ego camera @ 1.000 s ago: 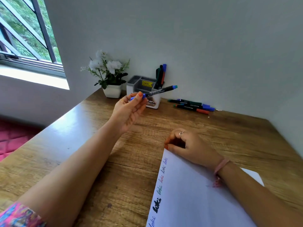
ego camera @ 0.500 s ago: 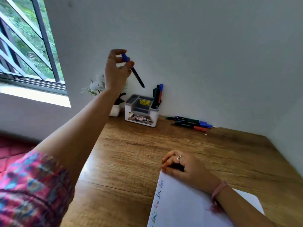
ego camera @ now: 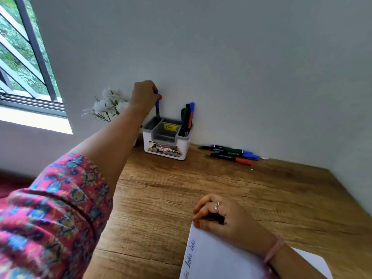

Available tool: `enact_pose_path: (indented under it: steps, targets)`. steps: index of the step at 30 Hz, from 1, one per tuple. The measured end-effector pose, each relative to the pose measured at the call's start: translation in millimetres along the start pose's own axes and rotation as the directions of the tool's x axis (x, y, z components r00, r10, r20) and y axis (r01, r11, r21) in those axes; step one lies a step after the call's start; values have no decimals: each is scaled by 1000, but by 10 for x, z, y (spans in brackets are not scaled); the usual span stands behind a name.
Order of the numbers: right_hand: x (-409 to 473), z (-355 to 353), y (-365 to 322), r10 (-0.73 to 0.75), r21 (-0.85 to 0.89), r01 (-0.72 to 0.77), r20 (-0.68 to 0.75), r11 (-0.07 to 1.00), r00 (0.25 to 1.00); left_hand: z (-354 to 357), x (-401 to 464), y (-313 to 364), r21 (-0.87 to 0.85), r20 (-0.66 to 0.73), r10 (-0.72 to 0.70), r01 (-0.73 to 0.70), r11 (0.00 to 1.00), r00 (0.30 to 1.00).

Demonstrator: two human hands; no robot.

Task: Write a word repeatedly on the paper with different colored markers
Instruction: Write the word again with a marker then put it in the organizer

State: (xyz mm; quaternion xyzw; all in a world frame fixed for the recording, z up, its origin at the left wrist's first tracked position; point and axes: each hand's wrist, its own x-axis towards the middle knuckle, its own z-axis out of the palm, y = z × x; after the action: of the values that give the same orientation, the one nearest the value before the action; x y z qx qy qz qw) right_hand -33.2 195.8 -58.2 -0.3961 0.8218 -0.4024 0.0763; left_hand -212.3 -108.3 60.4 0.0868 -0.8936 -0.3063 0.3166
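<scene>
Left hand [ego camera: 145, 96], fingers pinching the blue marker [ego camera: 157, 106], has lowered it into the organizer [ego camera: 167, 137].

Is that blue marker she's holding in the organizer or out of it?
Partly in: the blue marker stands upright, lower end dipping into the organizer's left compartment, left hand gripping its top.

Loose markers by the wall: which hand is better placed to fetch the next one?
Probably the right hand: it rests on the paper, nearer the loose markers. The left hand holds a blue marker over the organizer.
</scene>
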Motion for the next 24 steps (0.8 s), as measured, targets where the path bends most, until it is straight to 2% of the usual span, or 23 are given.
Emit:
enact_pose_path:
  steps: [4,8,14,24]
  targets:
    - [11,5,2,3,8,-3,-1,1000,1000,10,76,-18,141,108,-16,1,990,994]
    - [16,1,-20,10,20,-10,2,1000,1000,13,110,-75,178,190,-82,48,983,978]
    - [18,-1,-29,12,10,-12,5,1000,1000,9,114,-42,247,121,-84,52,968,989]
    - [19,-8,-41,19,-18,-19,16,1000,1000,52,130,-95,249,118,-90,58,967,989]
